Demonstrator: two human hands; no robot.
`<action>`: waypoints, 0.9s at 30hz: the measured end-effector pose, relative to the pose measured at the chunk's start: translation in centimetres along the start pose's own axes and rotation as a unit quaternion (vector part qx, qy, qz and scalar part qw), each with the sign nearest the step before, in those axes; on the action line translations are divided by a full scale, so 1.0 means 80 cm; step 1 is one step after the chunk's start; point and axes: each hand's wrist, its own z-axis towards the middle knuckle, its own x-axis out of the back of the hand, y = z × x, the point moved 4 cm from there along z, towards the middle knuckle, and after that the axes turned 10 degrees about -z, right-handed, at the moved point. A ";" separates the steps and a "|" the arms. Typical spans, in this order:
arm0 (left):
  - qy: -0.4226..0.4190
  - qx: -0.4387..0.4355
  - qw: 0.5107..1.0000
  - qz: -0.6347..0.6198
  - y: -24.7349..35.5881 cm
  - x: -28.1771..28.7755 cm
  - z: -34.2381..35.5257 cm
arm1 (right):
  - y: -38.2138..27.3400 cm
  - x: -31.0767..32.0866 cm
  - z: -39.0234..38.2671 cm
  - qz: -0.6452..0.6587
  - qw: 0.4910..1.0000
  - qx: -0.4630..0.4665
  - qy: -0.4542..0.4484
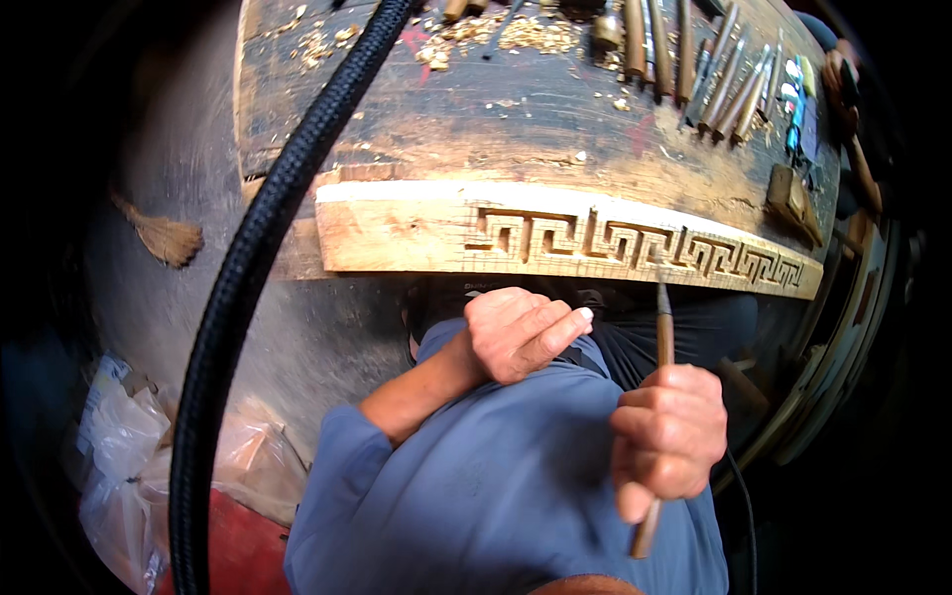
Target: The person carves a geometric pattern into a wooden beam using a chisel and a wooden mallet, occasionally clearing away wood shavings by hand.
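My right hand (674,431) is wrapped round the wooden handle of a chisel (665,337). The chisel's metal blade points away from me, its tip overlapping the near edge of a long wooden board (387,233); whether it touches cannot be told. A stepped, maze-like pattern (635,243) is carved into the board's middle and right, with pencil lines around it; the left end is plain. In front of my body, just short of the board, my left hand (521,332) is closed, fingers curled and thumb laid along them. Nothing shows in it.
The board lies along the near side of a dark worktable (466,119). Several carving tools (729,84), wood shavings (540,35) and a wooden mallet-like block (793,203) lie on it. A black braided cable (288,188) crosses the left. A brush (167,238) and plastic bags (129,446) lie left; another person's arm (848,99) shows far right.
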 end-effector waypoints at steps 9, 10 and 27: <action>-0.033 0.007 0.999 0.034 0.006 -0.016 0.026 | 0.022 0.026 -0.027 0.296 0.950 -0.090 0.047; -0.059 0.008 0.998 0.035 0.007 -0.019 0.029 | 0.025 0.032 -0.030 0.323 0.940 -0.097 0.051; -0.114 0.042 0.989 0.083 0.005 -0.054 0.050 | 0.052 0.126 -0.069 0.312 0.916 -0.146 0.205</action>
